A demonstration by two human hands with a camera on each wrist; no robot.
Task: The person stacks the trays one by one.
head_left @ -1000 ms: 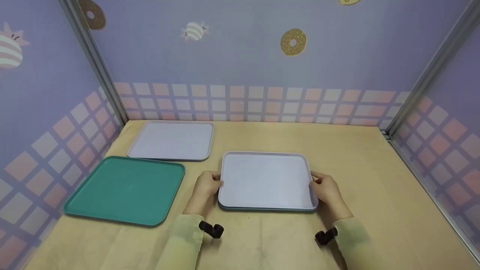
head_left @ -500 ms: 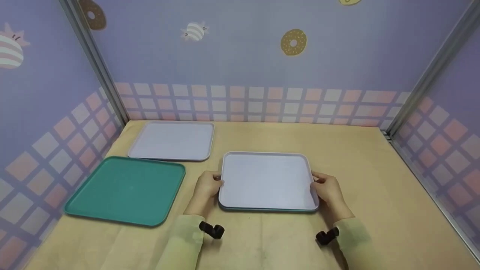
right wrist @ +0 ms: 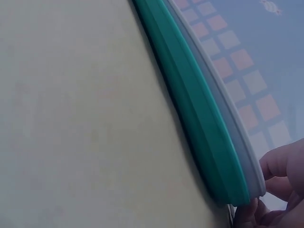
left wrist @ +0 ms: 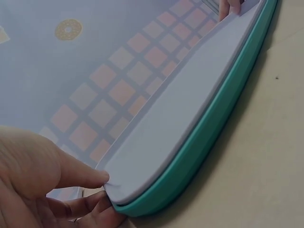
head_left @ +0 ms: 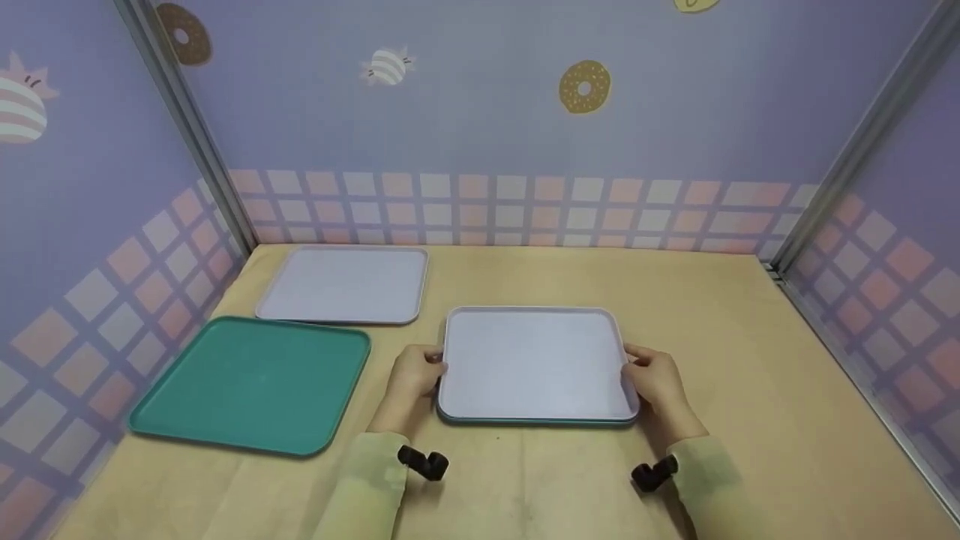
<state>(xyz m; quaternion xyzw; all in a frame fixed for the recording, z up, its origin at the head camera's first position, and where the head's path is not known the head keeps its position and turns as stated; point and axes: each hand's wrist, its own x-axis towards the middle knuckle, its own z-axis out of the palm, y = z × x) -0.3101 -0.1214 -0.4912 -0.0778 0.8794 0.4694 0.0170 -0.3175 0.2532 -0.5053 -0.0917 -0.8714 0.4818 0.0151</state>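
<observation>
A white tray (head_left: 532,364) lies on top of a green tray (left wrist: 164,202), near the middle of the table. Only the green tray's rim shows under the white one. At the left short side, the left hand (head_left: 415,371) pinches the white tray's edge, thumb on the upper rim and fingers lower down. On the opposite side the right hand (head_left: 654,381) pinches the same tray's edge. In the right wrist view the white tray's rim (right wrist: 228,109) sits just off the green rim, and some right fingertips touch near the stacked corner.
A second green tray (head_left: 259,382) lies at the left of the table (head_left: 697,315). Behind it another white tray (head_left: 345,283) rests close to the back wall (head_left: 487,97). Walls stand on the left and right too, with metal posts (head_left: 187,127) at the corners.
</observation>
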